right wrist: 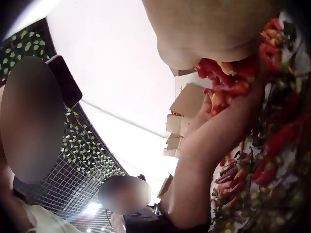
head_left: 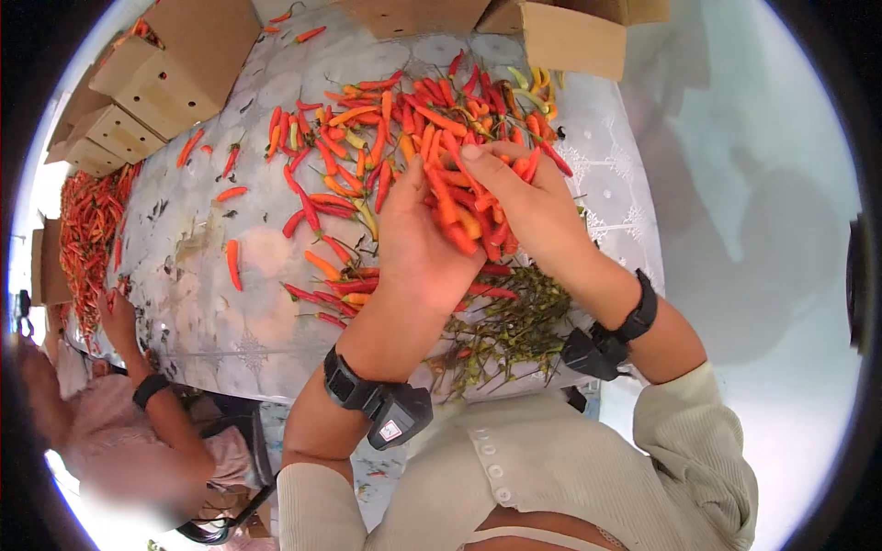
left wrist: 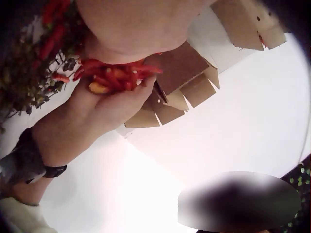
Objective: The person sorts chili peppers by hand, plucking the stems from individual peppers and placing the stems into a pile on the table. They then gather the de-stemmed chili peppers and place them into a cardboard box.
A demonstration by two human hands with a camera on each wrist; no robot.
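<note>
A bunch of red and orange chili peppers (head_left: pixel 457 213) is clasped between both hands over the table. My left hand (head_left: pixel 418 234) cups it from the left, palm turned inward, with most of its fingers hidden behind the peppers. From the other side my right hand (head_left: pixel 542 207) grips the same bunch, thumb lying across the top. In the left wrist view, pepper ends (left wrist: pixel 116 77) show between the two palms. Just beyond the hands spreads a loose pile of chili peppers (head_left: pixel 349 115), mostly red and orange with some yellow-green ones.
A heap of green stems (head_left: pixel 505 331) lies near the front edge, below my forearms. Cardboard boxes (head_left: pixel 175 69) stand at the back left, and another box (head_left: pixel 574 41) at the back. At left, another person's hand (head_left: pixel 119 321) is beside a large chili heap (head_left: pixel 87 248).
</note>
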